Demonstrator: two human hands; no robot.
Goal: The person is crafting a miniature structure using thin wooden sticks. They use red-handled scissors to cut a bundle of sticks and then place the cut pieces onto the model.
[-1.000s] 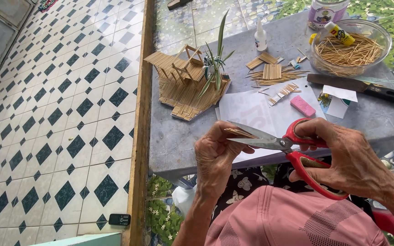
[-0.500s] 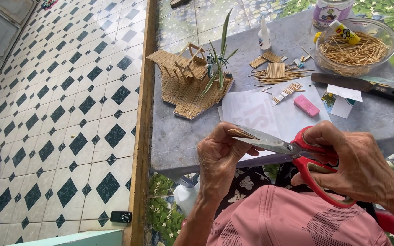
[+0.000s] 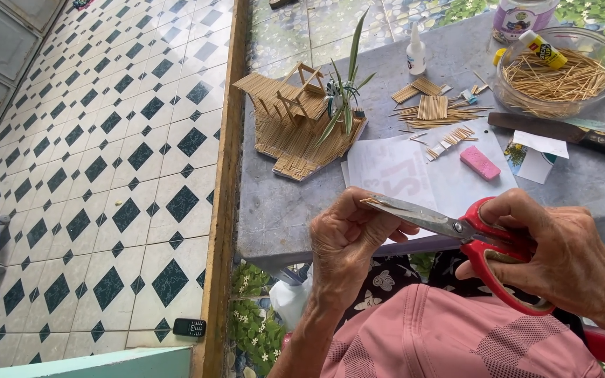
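My right hand (image 3: pixel 561 252) grips red-handled scissors (image 3: pixel 488 241), their metal blades pointing left. My left hand (image 3: pixel 348 241) pinches a small bundle of thin wooden sticks (image 3: pixel 370 201) right at the blade tips, over the near edge of the grey table (image 3: pixel 274 203). Farther back on the table stands a little model house of sticks (image 3: pixel 292 122) with a small green plant (image 3: pixel 344 98) beside it.
A glass bowl of sticks (image 3: pixel 561 70), a glue bottle (image 3: pixel 416 52), a pink eraser (image 3: pixel 480 162), white paper (image 3: pixel 414 175), loose stick pieces (image 3: pixel 432 108) and a dark knife (image 3: pixel 561 131) lie on the table. Tiled floor at left holds a small phone (image 3: pixel 189 327).
Both hands and the scissors have stayed nearly still; the blades look slightly more closed on the sticks.
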